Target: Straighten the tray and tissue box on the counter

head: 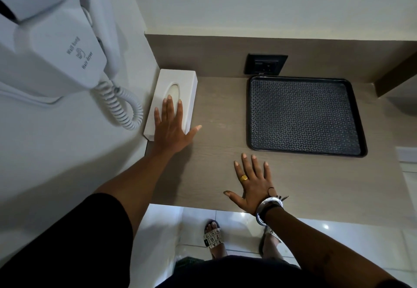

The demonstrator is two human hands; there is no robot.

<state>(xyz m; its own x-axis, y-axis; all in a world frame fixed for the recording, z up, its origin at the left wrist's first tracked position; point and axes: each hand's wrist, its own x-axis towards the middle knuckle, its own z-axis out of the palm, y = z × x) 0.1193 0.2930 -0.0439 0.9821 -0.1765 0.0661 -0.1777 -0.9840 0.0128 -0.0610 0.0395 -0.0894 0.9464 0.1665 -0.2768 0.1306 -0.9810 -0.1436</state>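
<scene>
A white tissue box (178, 80) with an oval slot lies at the counter's left end, against the side wall. My left hand (172, 127) rests flat on the box's near half, fingers spread, thumb out over the counter. A black tray (304, 115) with a diamond-patterned mat sits at the back right, its far edge near the backsplash. My right hand (253, 186) lies flat on the wooden counter (221, 134) in front of the tray's near left corner, fingers apart, holding nothing. It wears a gold ring and a silver bangle.
A white wall-hung hair dryer (58, 46) with a coiled cord (123, 107) hangs on the left wall beside the box. A black power socket (266, 64) sits in the backsplash behind the tray. Below the counter edge are floor tiles and my sandalled feet (213, 238).
</scene>
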